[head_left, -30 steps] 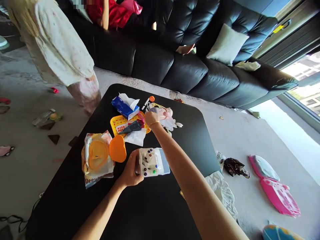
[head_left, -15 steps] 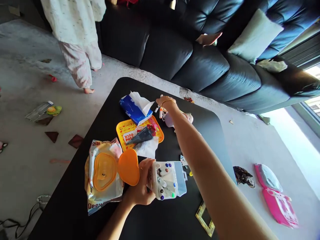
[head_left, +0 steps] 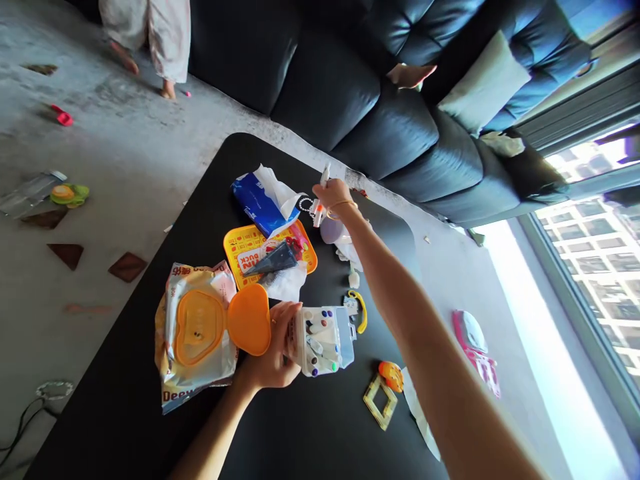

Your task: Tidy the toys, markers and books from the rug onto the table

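My left hand [head_left: 277, 350] is wrapped round a clear plastic marker box [head_left: 297, 340]. Its lid [head_left: 345, 337] hangs open on the right, and several white markers with coloured ends stand inside. At the far side of the table my right hand [head_left: 333, 195] is closed on a white marker [head_left: 325, 173] that sticks up above the fingers. Just below that hand shows another marker with an orange band [head_left: 319, 213]; whether the hand touches it I cannot tell. Beside it lie a beaded loop [head_left: 305, 203] and a pale purple item [head_left: 331, 231], partly behind my wrist.
On the black table [head_left: 310, 433] are a wipes pack [head_left: 167, 320] with its orange lid [head_left: 250, 320] up, a blue tissue pack [head_left: 255, 207], a yellow tray [head_left: 235, 240], a yellow frame [head_left: 373, 403] and an orange toy [head_left: 391, 375]. A person [head_left: 170, 40] stands by the black sofa [head_left: 345, 100].
The view has shifted, so the table sits further left and more window shows. A white marker now rises from my right hand. The left hand keeps hold of the box.
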The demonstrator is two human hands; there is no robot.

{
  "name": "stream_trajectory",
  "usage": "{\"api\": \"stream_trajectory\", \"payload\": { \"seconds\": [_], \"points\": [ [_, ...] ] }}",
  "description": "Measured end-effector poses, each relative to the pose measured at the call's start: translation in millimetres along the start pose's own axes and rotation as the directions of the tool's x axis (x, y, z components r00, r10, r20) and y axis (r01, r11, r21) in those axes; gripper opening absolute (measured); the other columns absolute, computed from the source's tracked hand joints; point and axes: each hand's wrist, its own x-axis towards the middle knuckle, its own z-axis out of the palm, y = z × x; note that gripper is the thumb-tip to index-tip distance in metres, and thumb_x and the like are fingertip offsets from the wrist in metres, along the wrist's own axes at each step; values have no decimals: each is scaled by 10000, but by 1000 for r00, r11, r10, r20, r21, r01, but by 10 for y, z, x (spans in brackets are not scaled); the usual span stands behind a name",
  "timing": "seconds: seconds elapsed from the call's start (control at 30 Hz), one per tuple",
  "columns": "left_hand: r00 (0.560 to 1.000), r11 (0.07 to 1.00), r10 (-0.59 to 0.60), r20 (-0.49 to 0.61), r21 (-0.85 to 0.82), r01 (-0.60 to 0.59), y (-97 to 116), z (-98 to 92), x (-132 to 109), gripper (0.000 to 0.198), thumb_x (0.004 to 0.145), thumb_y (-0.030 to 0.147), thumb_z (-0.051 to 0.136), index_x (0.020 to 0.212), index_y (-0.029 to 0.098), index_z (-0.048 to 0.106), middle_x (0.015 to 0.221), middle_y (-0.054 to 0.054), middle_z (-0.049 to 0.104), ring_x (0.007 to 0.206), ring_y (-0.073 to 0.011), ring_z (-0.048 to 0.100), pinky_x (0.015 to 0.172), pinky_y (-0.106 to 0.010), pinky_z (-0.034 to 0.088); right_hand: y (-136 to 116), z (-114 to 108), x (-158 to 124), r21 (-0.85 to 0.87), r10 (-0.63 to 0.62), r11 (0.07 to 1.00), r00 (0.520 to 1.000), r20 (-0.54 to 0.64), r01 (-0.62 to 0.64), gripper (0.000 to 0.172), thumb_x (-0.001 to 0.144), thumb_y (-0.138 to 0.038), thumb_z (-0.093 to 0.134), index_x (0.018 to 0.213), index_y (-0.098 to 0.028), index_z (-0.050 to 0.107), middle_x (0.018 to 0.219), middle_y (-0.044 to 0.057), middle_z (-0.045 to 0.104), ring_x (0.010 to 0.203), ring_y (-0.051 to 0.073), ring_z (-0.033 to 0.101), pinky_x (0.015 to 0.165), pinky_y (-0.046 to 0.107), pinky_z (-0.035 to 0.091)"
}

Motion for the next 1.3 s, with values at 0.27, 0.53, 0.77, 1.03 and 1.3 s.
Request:
{"api": "stream_trajectory", "payload": {
  "seconds": [0.27,0.53,0.77,1.03,1.3],
  "points": [
    [1000,998,11,-29,-56,-13,-55,43,-80,923,700,122,638,1497,247,191,1432,-155,351,1337,-343,379,1130,-556,333,200,-911,-2596,537,55,827,927,-372,166,184,945,-405,516,961,-225,555,712,-33,483,516,78,407,473,218,363],
    [998,993,49,-29,-109,-52,-79,114,-113,893,668,89,624,1464,233,247,1415,-154,390,1333,-343,395,1125,-558,338,39,-196,-3430,583,14,803,973,-229,125,171,969,-354,491,1019,-222,587,892,22,603,670,106,527,599,251,468],
    [994,992,102,-40,-76,-104,-21,107,-67,864,653,108,647,1427,211,276,1363,-156,434,1287,-333,438,1105,-532,360,-67,-364,-3429,374,-83,898,925,-372,231,540,845,-413,656,1350,-283,516,1037,53,565,770,154,528,653,306,487],
    [966,966,257,-23,49,-256,-23,99,-70,857,630,146,633,1414,199,291,1359,-150,465,1263,-329,451,1096,-520,350,-118,-170,-3519,255,-310,881,894,-324,398,302,976,-290,442,1128,-265,700,1030,75,614,934,196,607,814,368,509],
    [938,934,340,-70,139,-329,631,-152,-1222,923,562,170,690,1397,191,296,1350,-150,481,1275,-349,463,1122,-528,347,-595,-441,-4719,260,-403,767,756,-516,586,335,917,-386,541,1230,-319,641,991,90,606,769,230,594,610,375,479]
  ]
}}
